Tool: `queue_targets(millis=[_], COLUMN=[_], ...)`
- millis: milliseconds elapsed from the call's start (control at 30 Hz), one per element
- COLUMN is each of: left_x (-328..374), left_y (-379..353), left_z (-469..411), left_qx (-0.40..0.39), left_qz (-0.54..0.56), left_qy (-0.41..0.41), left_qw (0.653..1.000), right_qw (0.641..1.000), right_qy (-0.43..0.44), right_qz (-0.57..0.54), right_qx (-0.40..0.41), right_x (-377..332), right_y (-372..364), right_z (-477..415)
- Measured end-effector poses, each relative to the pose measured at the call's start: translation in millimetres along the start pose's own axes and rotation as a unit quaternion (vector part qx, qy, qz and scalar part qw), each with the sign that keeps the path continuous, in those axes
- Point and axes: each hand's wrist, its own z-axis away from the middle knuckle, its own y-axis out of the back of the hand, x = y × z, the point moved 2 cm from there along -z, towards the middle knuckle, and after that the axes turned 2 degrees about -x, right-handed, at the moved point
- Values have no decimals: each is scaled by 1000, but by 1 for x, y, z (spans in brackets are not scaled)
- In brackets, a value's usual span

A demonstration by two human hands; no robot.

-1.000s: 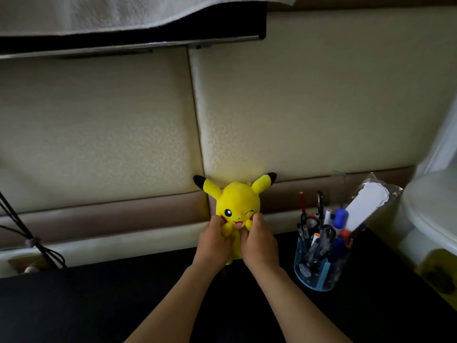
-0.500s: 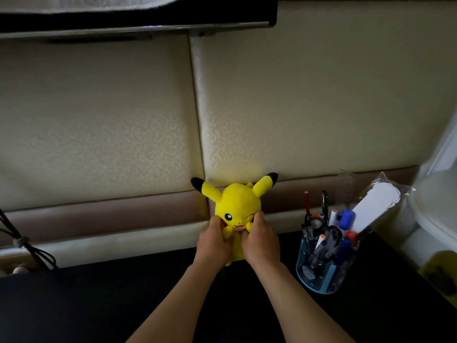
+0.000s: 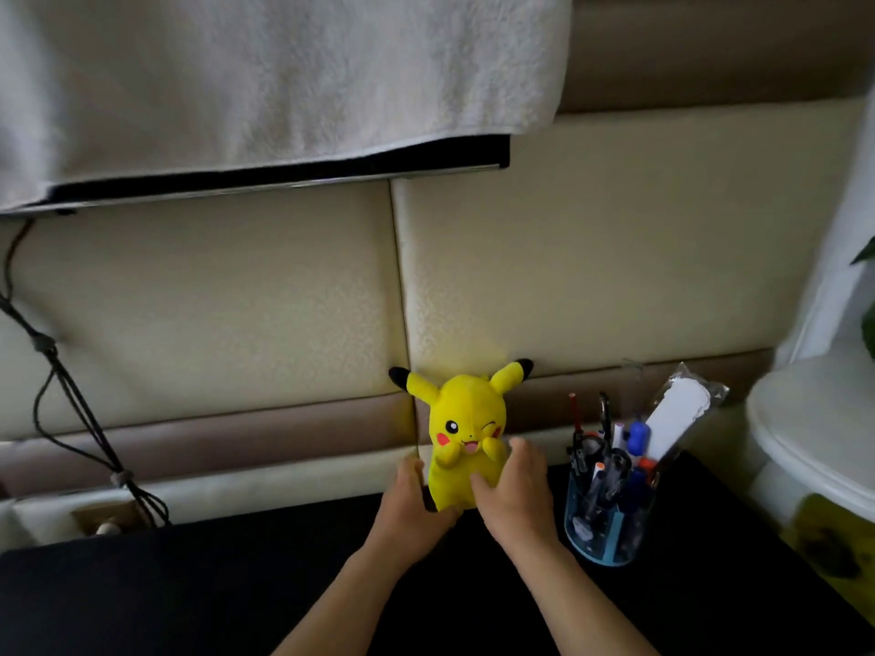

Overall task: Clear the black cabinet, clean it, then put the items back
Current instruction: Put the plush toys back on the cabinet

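Plush toy: you are holding it upright at the back edge of the black cabinet.
Left hand: your fingers are gripping the toy's lower side.
Right hand: your fingers are gripping its other side.
Pen holder: it is standing near your right hand.

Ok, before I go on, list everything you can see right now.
cabinet: one, black, bottom of view
plush toy: one, yellow, upright at its back edge
pen holder: one, clear blue, right of toy, holding pens
packet: one, clear, white card inside, beside holder
towel: one, white, draped up top
cables: several, dark, left
side table: one, white, far right
left hand: one, gripping the toy
right hand: one, gripping the toy
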Motion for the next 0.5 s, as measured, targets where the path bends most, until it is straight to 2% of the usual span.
queue_targets(millis=[167,300,500], left_x=[-19,-4,58], left_y=[6,28,81], left_z=[39,41,48], left_qx=[-33,12,102], left_qz=[-35,-25,-5], left_qy=[44,22,-28], left_qw=[998,999,994], right_qw=[998,999,997], right_qy=[-14,25,77], right_qz=[29,27,-13], right_qx=[-45,-37,-13], right_x=[6,-11,-74], right_y=[-2,9,51], right_z=[35,38,33])
